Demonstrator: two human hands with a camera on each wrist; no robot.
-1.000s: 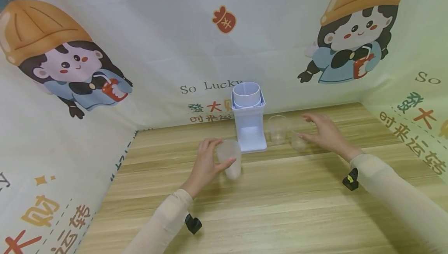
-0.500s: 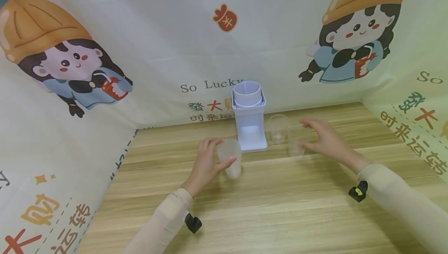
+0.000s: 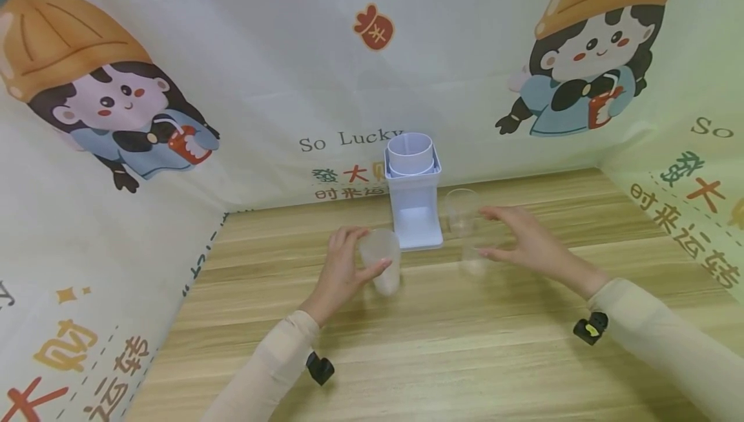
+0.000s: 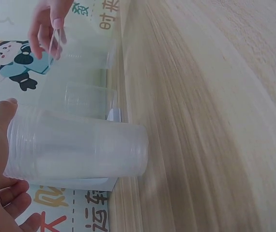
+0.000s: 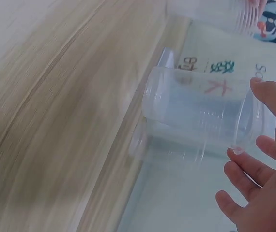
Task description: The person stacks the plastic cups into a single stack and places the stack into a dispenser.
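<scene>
My left hand (image 3: 343,270) grips a nested stack of translucent plastic cups (image 3: 385,267) near the rims, thumb on one side and fingers on the other. In the left wrist view the stack (image 4: 80,147) shows several ridged rims, its base close to the tabletop. With thumb and fingertips my right hand (image 3: 529,241) holds one clear plastic cup (image 3: 473,262) by its rim. That cup (image 5: 196,104) looks see-through in the right wrist view. A second clear cup (image 3: 462,213) stands behind it and partly overlaps it there. Between the hands, farther back, stands a white cup dispenser (image 3: 415,209).
The dispenser has a round tube (image 3: 410,154) at its top and a flat foot on the wood-grain table (image 3: 418,344). A printed cloth (image 3: 261,86) with cartoon figures hangs behind and at both sides. Small black cameras (image 3: 320,368) sit at the wrists.
My right hand has moved left and a little toward me, bringing the clear cup nearer the dispenser's front. The left hand and its stack have stayed in place.
</scene>
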